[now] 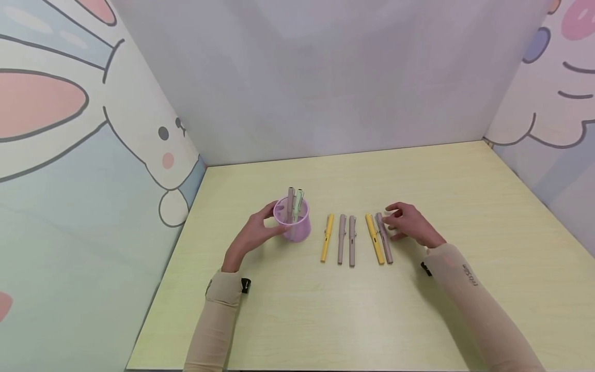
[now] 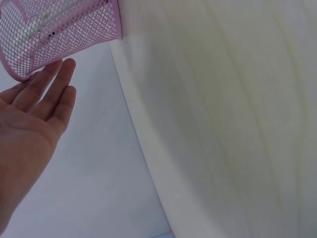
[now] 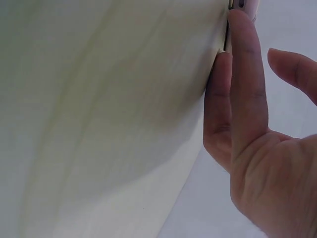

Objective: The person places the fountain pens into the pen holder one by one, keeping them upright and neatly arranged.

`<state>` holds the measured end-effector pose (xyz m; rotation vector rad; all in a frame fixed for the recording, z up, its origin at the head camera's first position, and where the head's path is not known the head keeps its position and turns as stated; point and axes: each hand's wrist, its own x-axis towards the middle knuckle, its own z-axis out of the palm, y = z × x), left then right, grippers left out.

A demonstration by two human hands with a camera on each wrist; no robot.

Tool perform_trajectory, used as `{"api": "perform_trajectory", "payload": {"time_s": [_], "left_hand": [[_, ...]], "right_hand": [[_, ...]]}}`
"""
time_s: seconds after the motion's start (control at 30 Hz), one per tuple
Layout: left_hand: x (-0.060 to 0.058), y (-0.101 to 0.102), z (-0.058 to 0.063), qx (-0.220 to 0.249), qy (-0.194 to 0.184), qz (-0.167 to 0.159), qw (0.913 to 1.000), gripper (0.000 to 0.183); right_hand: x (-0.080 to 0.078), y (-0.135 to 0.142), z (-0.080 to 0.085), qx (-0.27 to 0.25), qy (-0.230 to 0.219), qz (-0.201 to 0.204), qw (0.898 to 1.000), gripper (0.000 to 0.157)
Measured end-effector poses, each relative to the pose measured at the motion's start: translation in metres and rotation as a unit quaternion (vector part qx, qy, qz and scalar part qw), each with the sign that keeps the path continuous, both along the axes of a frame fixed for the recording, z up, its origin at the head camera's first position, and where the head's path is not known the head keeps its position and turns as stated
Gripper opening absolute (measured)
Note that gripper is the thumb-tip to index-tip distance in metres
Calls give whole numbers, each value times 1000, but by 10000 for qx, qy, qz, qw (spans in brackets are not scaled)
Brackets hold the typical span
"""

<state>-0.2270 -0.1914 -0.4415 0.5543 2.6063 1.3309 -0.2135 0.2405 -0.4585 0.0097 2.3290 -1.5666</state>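
Note:
In the head view a pink mesh pen cup (image 1: 302,229) stands upright on the table, holding a mauve pen (image 1: 290,201) and a pale green pen (image 1: 298,200). My left hand (image 1: 255,231) grips its left side, thumb in front and fingers behind. From the left wrist, extended fingers (image 2: 59,87) meet the mesh near the rim. My right hand (image 1: 409,223) hovers low over the rightmost mauve pen (image 1: 385,240), fingertips at its clipped end, thumb apart. The right wrist view shows one fingertip against a pen (image 3: 245,6). Close left of it lies a yellow pen (image 1: 374,240).
Between the hands lie another yellow pen (image 1: 327,238) and two more mauve pens, one left (image 1: 341,240) and one right (image 1: 351,242), roughly side by side. The pale wooden table (image 1: 316,320) meets a plain back wall (image 1: 325,93) and cartoon-printed side panels (image 1: 139,119).

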Motion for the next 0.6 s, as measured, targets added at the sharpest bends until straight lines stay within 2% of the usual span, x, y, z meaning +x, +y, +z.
{"api": "perform_trajectory", "payload": {"time_s": [0.33,0.6], "left_hand": [[-1,0,-1,34,-23,-11,10000,81],[-1,-1,-2,18,-12,6,10000,81]], "right_hand": [[-1,-5,2,25,-96,-26,9999,56],[-1,-8,3,-76,-22,101,9999,54]]}}
